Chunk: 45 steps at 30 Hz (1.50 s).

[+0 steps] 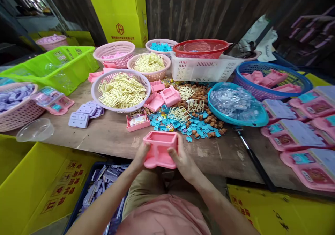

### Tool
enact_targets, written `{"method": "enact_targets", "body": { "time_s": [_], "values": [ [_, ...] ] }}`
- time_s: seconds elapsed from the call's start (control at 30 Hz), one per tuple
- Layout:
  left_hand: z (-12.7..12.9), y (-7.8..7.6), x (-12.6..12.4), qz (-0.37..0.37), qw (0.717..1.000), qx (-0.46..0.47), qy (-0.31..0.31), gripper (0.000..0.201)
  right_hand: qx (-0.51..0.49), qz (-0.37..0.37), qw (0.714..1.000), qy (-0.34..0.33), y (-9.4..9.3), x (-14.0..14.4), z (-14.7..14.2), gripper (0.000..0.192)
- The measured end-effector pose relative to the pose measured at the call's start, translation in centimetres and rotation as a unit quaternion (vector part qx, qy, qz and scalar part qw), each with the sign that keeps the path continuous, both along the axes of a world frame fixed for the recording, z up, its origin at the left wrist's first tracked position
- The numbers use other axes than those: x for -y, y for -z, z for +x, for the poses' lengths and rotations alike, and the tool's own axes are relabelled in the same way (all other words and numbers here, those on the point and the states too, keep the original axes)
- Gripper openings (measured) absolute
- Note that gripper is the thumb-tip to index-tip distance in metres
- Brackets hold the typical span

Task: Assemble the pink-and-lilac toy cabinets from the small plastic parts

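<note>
Between my two hands is a pink plastic toy housing (160,151), tilted so its rectangular opening faces up, at the table's front edge. My left hand (141,155) grips its left side, and my right hand (181,157) clasps the right side with the thumb across the front. Just beyond it lies a small pink tray (138,121) with a packed item inside. Loose blue plastic pieces (180,123) and brown bear-like pieces (206,95) are heaped behind, with cream frames (179,114) on top. More pink housings (170,95) rest by the heap.
A lilac basket (95,95) holds cream frames. At right stand a turquoise basin (258,121) of clear plastic parts, a black-handled hammer (258,161) and stacked pink-and-lilac toys (295,134). A clear bowl (35,130) and lilac panels (79,119) lie left. Yellow cartons (39,182) stand below.
</note>
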<state>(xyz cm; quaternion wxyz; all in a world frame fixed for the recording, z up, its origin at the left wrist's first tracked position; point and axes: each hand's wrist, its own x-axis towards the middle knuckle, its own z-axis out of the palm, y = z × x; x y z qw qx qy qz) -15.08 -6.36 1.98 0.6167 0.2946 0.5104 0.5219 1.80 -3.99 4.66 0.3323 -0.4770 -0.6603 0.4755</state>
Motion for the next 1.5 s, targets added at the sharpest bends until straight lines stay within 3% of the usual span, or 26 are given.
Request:
{"method": "enact_targets", "body": {
  "time_s": [0.07,0.1,0.13,0.2,0.23,0.3,0.4,0.5,0.6,0.7,0.77,0.83,0.93,1.03,1.13,1.23,1.37,1.5],
  "values": [
    [-1.7,-0.9,-1.4,-0.047,0.999,0.014,0.017,0.079,0.071,0.05,0.996,0.036,0.5,-1.5,3.8,0.059],
    [-2.7,-1.3,-2.0,-0.069,0.997,0.018,0.028,0.073,0.153,0.096,0.978,0.105,0.7,-2.3,6.3,0.057],
    [-3.7,-1.6,-2.7,-0.092,0.995,0.013,0.037,0.065,0.266,0.137,0.938,0.176,0.9,-3.0,8.9,0.056],
    [-5.3,-2.1,-3.7,-0.136,0.989,-0.008,0.062,0.053,0.496,0.124,0.818,0.265,1.3,-4.0,13.9,0.05],
    [-5.9,-2.3,-4.2,-0.153,0.985,-0.022,0.075,0.05,0.522,0.106,0.795,0.289,1.5,-4.2,16.0,0.046],
    [-6.6,-2.4,-5.0,-0.178,0.978,-0.048,0.102,0.046,0.547,0.087,0.786,0.273,1.9,-4.3,19.0,0.035],
    [-6.8,-2.6,-6.1,-0.188,0.965,-0.097,0.153,0.048,0.554,0.074,0.792,0.246,2.4,-3.7,20.5,0.028],
    [-6.8,-3.1,-7.3,-0.168,0.937,-0.183,0.245,0.051,0.538,0.056,0.8,0.26,2.3,-2.7,19.6,0.025],
    [-6.8,-4.2,-8.1,-0.137,0.869,-0.364,0.307,0.05,0.438,0.065,0.868,0.223,1.4,-1.2,16.9,0.022],
    [-6.5,-5.3,-7.9,-0.088,0.778,-0.54,0.31,0.048,0.294,0.078,0.949,0.089,0.2,0.5,12.7,0.029],
    [-6.0,-5.7,-7.3,-0.046,0.746,-0.592,0.302,0.046,0.229,0.075,0.971,0.004,-0.3,1.1,9.6,0.03],
    [-5.5,-5.6,-6.6,-0.03,0.74,-0.607,0.289,0.046,0.2,0.071,0.976,-0.051,-0.5,1.3,7.0,0.029],
    [-5.1,-5.0,-6.0,-0.038,0.763,-0.587,0.266,0.049,0.19,0.077,0.976,-0.072,-0.3,1.0,4.5,0.03],
    [-5.0,-4.7,-5.8,-0.041,0.793,-0.554,0.249,0.051,0.181,0.106,0.977,-0.048,0.1,0.6,3.7,0.035],
    [-4.9,-4.8,-5.8,-0.047,0.804,-0.543,0.237,0.053,0.205,0.11,0.971,-0.054,0.1,0.3,3.7,0.036],
    [-4.8,-5.1,-5.9,-0.056,0.802,-0.545,0.238,0.053,0.218,0.097,0.968,-0.073,-0.6,0.3,3.7,0.035],
    [-4.7,-5.2,-5.9,-0.055,0.788,-0.559,0.25,0.051,0.159,0.145,0.977,-0.014,-1.2,0.5,3.5,0.036],
    [-4.5,-5.4,-5.9,-0.064,0.756,-0.59,0.278,0.049,0.22,0.117,0.967,-0.057,-0.3,0.3,3.3,0.036]
  ]
}}
